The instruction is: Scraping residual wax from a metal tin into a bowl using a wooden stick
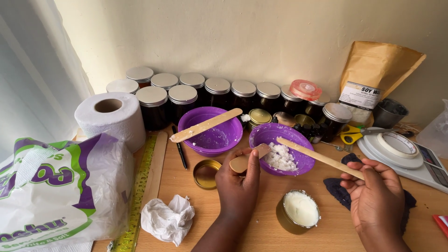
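My left hand (239,183) grips a short wooden spatula (242,161) whose tip dips into white wax flakes (281,157) in a purple bowl (298,164). My right hand (375,191) holds the end of a long flat wooden stick (317,157) that slants up-left into the same bowl. Between my hands, near the table's front, stands a gold tin (298,211) filled with white wax. A gold lid (206,173) lies left of my left hand.
A second purple bowl (205,122) with a wooden stick (205,125) across it sits behind. Dark jars (218,95) with silver lids line the wall. Toilet roll (112,116), plastic pack (60,186), crumpled tissue (168,219), rulers, pen, scale (410,158), scissors and brown pouch (375,70) surround the work area.
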